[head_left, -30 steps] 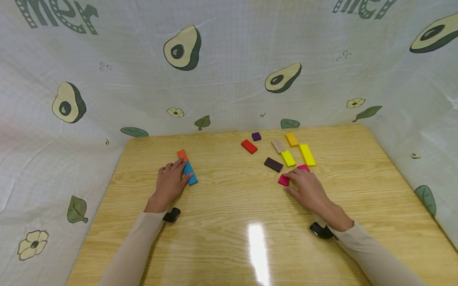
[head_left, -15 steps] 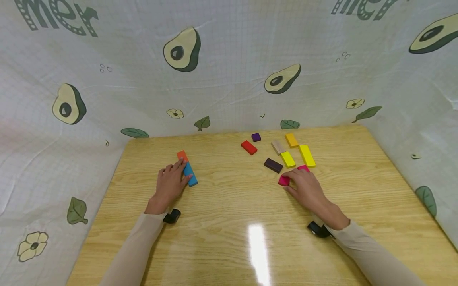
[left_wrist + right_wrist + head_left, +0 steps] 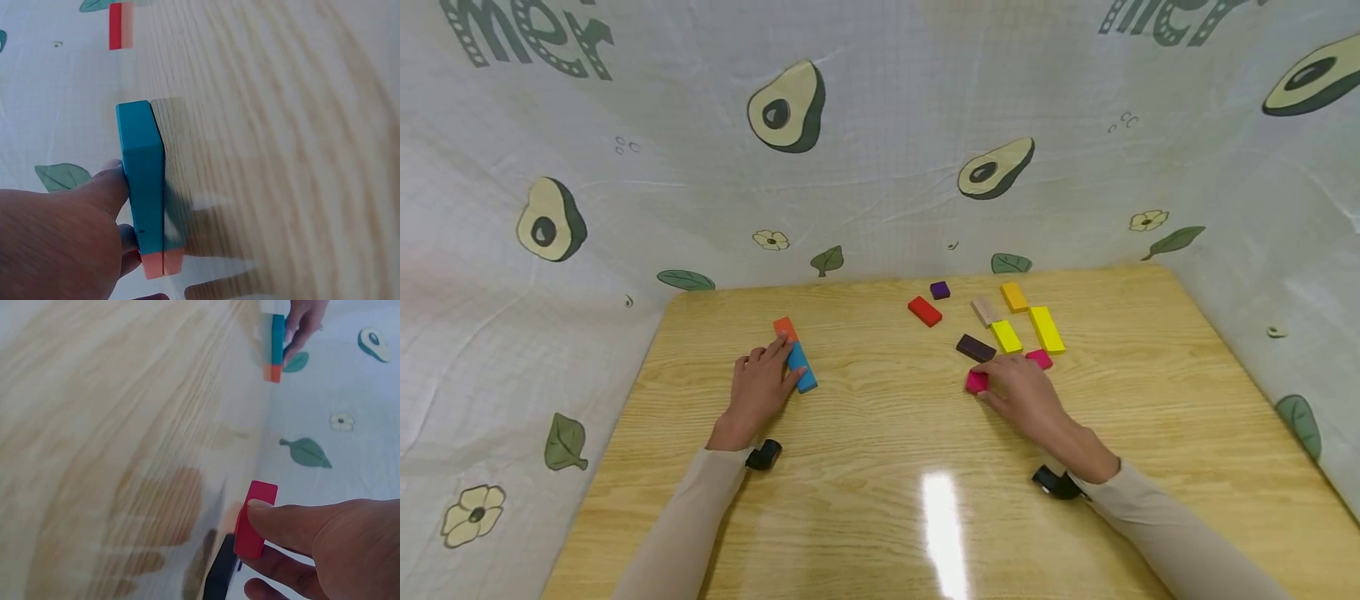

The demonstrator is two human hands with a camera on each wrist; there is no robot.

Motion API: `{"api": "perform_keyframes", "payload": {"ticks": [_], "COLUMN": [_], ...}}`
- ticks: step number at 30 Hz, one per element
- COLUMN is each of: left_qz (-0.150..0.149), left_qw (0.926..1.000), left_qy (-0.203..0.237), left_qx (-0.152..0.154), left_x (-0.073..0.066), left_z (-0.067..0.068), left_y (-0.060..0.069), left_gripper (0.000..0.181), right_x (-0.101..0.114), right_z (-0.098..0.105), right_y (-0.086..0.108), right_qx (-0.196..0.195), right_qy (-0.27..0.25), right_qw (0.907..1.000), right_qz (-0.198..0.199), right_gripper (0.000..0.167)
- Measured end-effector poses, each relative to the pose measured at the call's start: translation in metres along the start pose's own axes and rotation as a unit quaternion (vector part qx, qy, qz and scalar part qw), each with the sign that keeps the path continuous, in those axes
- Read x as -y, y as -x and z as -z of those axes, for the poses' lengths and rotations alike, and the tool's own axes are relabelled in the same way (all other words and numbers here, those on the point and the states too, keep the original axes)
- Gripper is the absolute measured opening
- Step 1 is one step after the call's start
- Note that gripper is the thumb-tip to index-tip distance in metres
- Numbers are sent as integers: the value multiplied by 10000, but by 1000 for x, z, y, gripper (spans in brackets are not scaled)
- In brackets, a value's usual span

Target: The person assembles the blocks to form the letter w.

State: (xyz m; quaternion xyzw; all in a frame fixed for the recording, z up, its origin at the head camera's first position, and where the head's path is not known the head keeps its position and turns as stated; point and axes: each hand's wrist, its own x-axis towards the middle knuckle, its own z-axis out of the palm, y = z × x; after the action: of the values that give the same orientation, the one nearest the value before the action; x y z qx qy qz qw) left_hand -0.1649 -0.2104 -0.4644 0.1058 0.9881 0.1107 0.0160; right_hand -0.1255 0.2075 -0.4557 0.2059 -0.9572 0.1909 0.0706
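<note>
Near the table's middle, my right hand (image 3: 1022, 396) pinches a small pink block (image 3: 977, 382) between thumb and fingers, low over the wood. The right wrist view shows the thumb (image 3: 281, 522) on the pink block's face. My left hand (image 3: 758, 387) rests its fingertips and thumb on an orange block (image 3: 784, 327) and a blue block (image 3: 802, 368), which lie end to end in a row at the left. Up close in the left wrist view, the blue block (image 3: 145, 187) has the thumb against it. Another pink block (image 3: 1040, 359) lies partly behind my right hand.
Around the right hand lie a dark brown block (image 3: 976, 348), yellow blocks (image 3: 1007, 337) (image 3: 1047, 330), a beige block (image 3: 983, 312) and an amber block (image 3: 1014, 297). A red block (image 3: 925, 312) and a purple block (image 3: 940, 290) sit farther back. A printed cloth (image 3: 880, 208) borders the table.
My right hand has shifted left with the pink block, uncovering more of the other pink block. The left hand and its two blocks stay where they were.
</note>
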Motion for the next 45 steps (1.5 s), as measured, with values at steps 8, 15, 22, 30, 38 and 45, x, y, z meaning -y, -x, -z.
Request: {"api": "perform_keyframes", "payload": {"ticks": [8, 15, 22, 30, 38, 45], "left_qz": [76, 85, 75, 78, 79, 162], "left_qw": [10000, 9999, 9999, 9999, 10000, 9998], "left_qy": [-5, 54, 91, 56, 46, -12], "left_qx": [39, 75, 47, 52, -22, 88], "left_x": [-2, -1, -2, -2, -2, -3], "left_z": [1, 0, -1, 0, 1, 1], "left_y": [0, 0, 2, 2, 1, 1], "left_gripper": [65, 66, 64, 64, 64, 66], "right_x": [26, 49, 72, 92, 111, 121], "right_z": [-12, -22, -31, -42, -54, -69], "right_y": [-12, -27, -41, -57, -71, -81], "right_qx": [115, 183, 286, 479, 580, 664], "right_qy": [-47, -33, -187, -324, -431, -487], "right_qw": [9994, 9969, 9945, 9923, 9901, 9885], "right_qz": [335, 765, 989, 1097, 1203, 1271], "right_gripper": [33, 31, 30, 30, 28, 26]}}
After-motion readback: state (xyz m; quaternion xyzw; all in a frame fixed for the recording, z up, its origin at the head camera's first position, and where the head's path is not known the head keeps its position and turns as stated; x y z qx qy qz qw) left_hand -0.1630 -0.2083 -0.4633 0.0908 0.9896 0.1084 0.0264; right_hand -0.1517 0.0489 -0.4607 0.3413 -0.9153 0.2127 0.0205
